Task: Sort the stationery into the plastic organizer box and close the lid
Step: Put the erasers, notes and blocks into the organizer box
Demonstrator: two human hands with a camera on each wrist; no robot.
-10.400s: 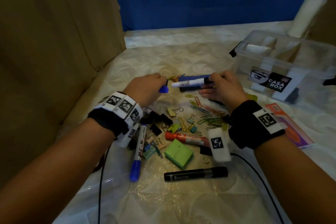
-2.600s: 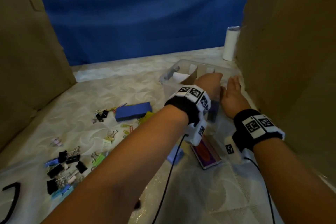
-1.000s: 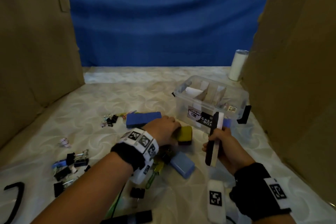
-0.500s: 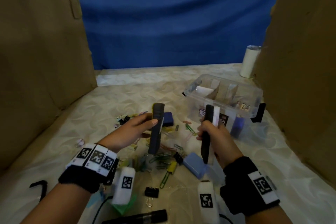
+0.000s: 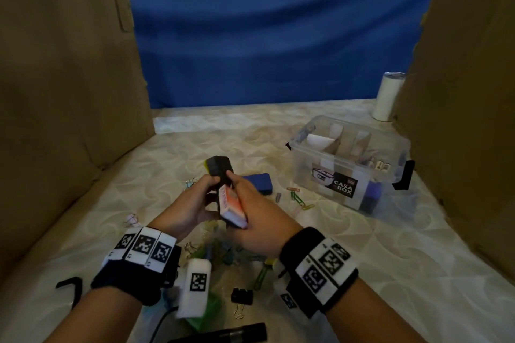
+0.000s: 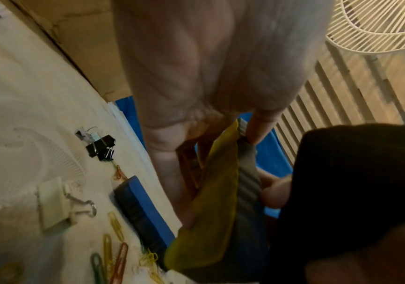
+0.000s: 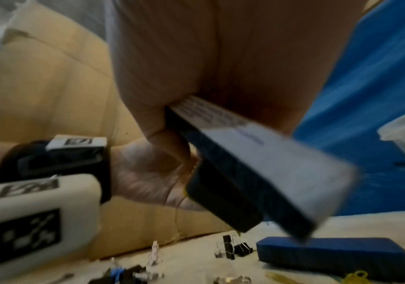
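Yellow-backed eraser (image 5: 220,171) gripped in left hand (image 5: 192,205), white-faced eraser (image 5: 232,207) clasped in right hand (image 5: 257,220) — pressed together.

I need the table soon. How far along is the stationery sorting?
Early to midway. Done: a few items sit in the box, including something blue at its right front. In hand: the left hand holds a yellow-backed eraser, the right hand an orange-labelled one. Left: the blue eraser, paper clips, binder clip and marker lie loose; no lid on the box.
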